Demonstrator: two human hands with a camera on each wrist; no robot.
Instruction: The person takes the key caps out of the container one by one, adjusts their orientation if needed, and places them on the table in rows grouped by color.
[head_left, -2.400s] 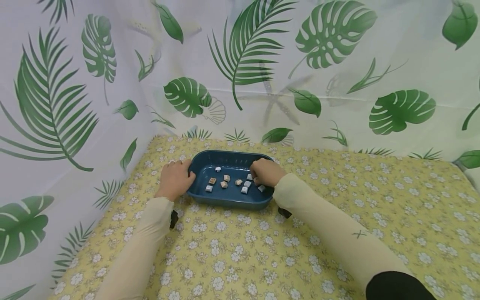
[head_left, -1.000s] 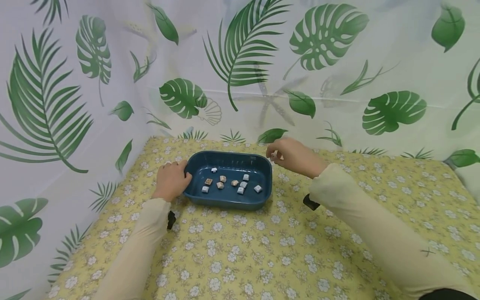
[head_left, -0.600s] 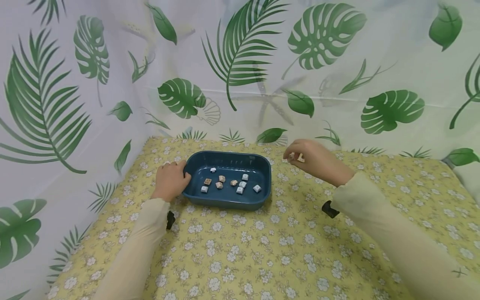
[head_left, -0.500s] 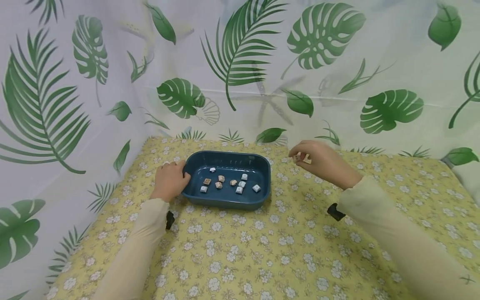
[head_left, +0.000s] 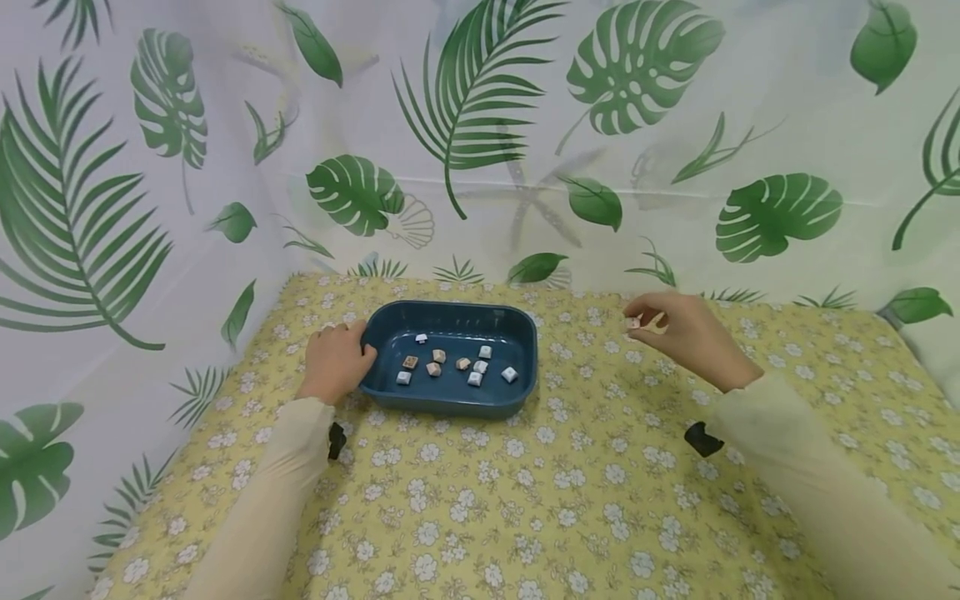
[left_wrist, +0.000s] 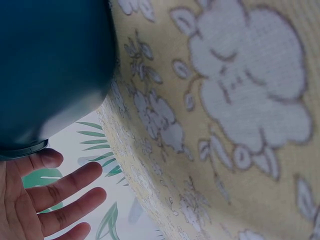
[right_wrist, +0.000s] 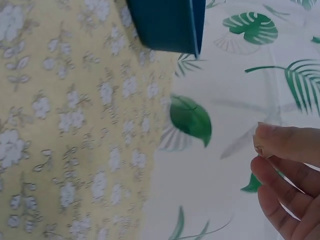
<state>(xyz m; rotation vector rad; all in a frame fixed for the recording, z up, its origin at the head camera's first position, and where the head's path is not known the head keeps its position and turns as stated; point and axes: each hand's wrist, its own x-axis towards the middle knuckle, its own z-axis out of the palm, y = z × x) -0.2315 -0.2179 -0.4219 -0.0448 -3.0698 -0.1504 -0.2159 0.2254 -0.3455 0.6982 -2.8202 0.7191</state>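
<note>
A dark blue tray [head_left: 450, 407] holds several small keycaps, some white [head_left: 510, 374], some beige [head_left: 438, 356], and one brown keycap [head_left: 410, 362] lying underside up. My left hand [head_left: 335, 362] holds the tray's left rim; in the left wrist view the index finger [left_wrist: 42, 159] lies under the rim and the other fingers spread out beyond it. To the right of the tray, my right hand [head_left: 686, 333] pinches a pale keycap [head_left: 633, 322] between thumb and fingertips, above the cloth. In the right wrist view the fingers mostly cover that keycap.
A yellow floral cloth [head_left: 450, 517] covers the table. White leaf-print curtains [head_left: 660, 217] stand along the back and left edges. A black wrist mount [head_left: 703, 439] hangs below the right sleeve, another [head_left: 337, 440] by the left.
My right hand has come out of the tray with a keycap and moved right, away from the tray. My left hand has stayed at the left rim.
</note>
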